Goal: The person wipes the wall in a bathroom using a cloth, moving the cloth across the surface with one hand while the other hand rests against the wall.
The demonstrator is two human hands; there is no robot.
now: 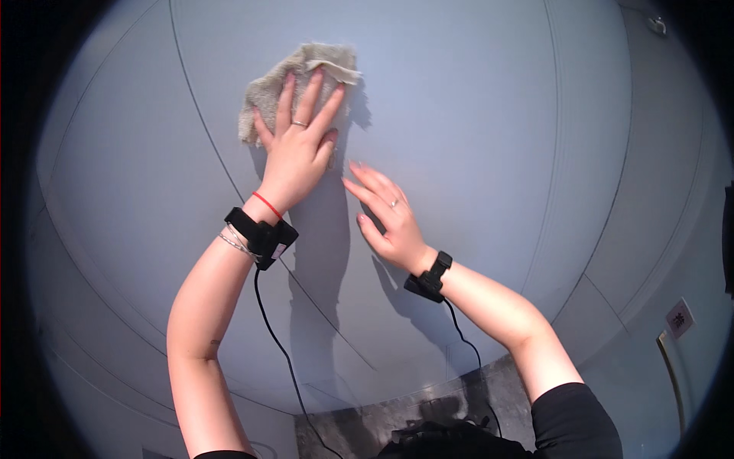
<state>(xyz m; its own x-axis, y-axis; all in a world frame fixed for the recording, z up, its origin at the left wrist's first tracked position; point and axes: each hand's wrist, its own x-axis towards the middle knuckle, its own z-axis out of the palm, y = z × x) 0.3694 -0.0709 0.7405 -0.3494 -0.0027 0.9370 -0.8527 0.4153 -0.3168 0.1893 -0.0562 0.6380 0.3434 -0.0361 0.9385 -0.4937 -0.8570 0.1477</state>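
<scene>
Fingers spread, my left hand (298, 149) presses a beige terry cloth (266, 86) against a smooth pale grey-blue wall panel (459, 115). The cloth's top right edge is folded over, and part of it lies hidden under my palm and fingers. My right hand (390, 215) is lower and to the right, holding nothing, with its fingers apart and slightly bent. It is close to the panel; whether the fingertips touch it I cannot tell. Each wrist wears a black strapped device, the left one (266, 238) and the right one (430, 278).
Thin dark seams (200, 115) divide the panel surface. Black cables (275, 338) hang from both wrist devices. A dark grey floor (395, 410) shows at the bottom. On the right are a long brass-coloured handle (671, 373), a small square sign (680, 318) and a metal fitting (657, 26) higher up.
</scene>
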